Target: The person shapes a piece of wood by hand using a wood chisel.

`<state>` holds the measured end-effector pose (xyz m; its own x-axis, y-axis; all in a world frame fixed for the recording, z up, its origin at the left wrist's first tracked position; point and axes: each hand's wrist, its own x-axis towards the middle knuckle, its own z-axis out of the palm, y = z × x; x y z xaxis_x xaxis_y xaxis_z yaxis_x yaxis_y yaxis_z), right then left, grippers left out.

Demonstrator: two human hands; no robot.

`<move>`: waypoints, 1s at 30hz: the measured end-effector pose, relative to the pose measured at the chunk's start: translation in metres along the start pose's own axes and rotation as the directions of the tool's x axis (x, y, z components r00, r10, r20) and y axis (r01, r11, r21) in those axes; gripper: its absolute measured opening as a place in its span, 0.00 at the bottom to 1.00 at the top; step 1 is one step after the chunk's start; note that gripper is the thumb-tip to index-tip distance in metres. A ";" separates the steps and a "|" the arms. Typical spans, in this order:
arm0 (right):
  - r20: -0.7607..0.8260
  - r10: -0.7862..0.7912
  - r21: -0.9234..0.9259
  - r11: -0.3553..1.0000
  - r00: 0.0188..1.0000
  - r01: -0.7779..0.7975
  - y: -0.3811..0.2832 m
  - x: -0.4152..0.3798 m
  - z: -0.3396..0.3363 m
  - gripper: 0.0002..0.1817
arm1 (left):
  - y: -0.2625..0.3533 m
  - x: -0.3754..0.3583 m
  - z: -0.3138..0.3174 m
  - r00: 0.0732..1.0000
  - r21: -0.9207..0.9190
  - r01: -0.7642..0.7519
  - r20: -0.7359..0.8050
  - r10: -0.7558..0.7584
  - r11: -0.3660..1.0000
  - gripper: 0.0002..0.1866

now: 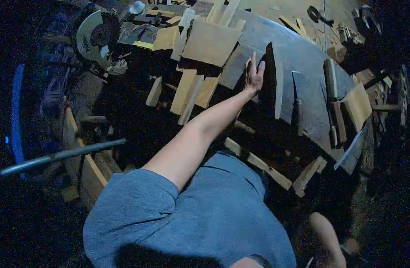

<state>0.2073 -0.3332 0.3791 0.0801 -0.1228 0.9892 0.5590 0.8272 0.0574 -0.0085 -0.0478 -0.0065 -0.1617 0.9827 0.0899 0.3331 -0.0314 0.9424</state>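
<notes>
My left hand [254,77] reaches across the metal-topped table [310,58], its fingers stretched out and apart. Right beside it a wooden board [279,82] stands on edge, its dark side facing the hand. Beyond the board lies a tool with a narrow, tapering metal blade [295,85] and a dark handle [298,114]. Low at the right edge of my body, my right arm [326,234] is bent and blurred; its hand is lost in shadow, and I cannot tell what it holds.
A flat wooden panel [211,42] and several offcuts [183,91] lie left of my hand. A miter saw [91,38] stands at the far left. A metal pipe [64,154] juts in at left. More wood pieces [357,107] lie at the table's right end.
</notes>
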 end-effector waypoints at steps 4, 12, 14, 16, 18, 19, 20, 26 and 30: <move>-0.023 0.073 0.062 0.996 0.997 -0.072 0.005 -0.016 0.009 0.17 | 0.001 0.001 -0.004 1.000 0.001 0.015 0.003 -0.015 1.000 0.37; -0.084 0.125 0.138 0.984 0.989 -0.113 0.014 -0.033 0.027 0.18 | -0.018 0.005 0.001 0.999 0.037 -0.001 -0.044 0.003 0.999 0.36; -0.106 0.131 0.157 0.981 0.986 -0.114 0.015 -0.036 0.030 0.18 | -0.015 0.002 -0.002 0.998 0.068 -0.019 -0.053 0.022 0.998 0.35; -0.124 0.138 0.170 0.979 0.983 -0.116 0.016 -0.037 0.031 0.19 | -0.015 0.002 -0.003 0.999 0.020 0.008 -0.044 -0.007 1.000 0.36; -0.130 0.146 0.178 0.976 0.981 -0.122 0.017 -0.039 0.031 0.19 | -0.013 0.001 -0.008 0.999 0.038 0.004 -0.054 -0.002 0.999 0.36; -0.127 0.151 0.180 0.976 0.980 -0.127 0.017 -0.041 0.032 0.19 | -0.012 0.001 -0.010 0.998 0.041 0.008 -0.056 -0.005 0.999 0.36; -0.120 0.152 0.186 0.974 0.981 -0.129 0.018 -0.041 0.032 0.19 | -0.010 0.001 -0.008 0.998 0.039 0.012 -0.058 -0.009 0.999 0.36; -0.060 0.189 0.172 0.969 0.980 -0.176 0.019 -0.045 0.033 0.20 | -0.010 0.004 -0.007 0.999 0.024 -0.011 -0.036 0.012 1.000 0.37; -0.045 0.222 0.173 0.962 0.974 -0.211 0.020 -0.047 0.034 0.21 | -0.009 0.001 -0.007 1.000 0.013 0.007 -0.001 -0.007 1.000 0.37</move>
<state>0.1863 -0.2925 0.3384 0.2392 0.0392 0.9702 0.3780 0.9166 -0.1302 -0.0186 -0.0479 -0.0125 -0.1649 0.9827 0.0841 0.3442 -0.0226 0.9386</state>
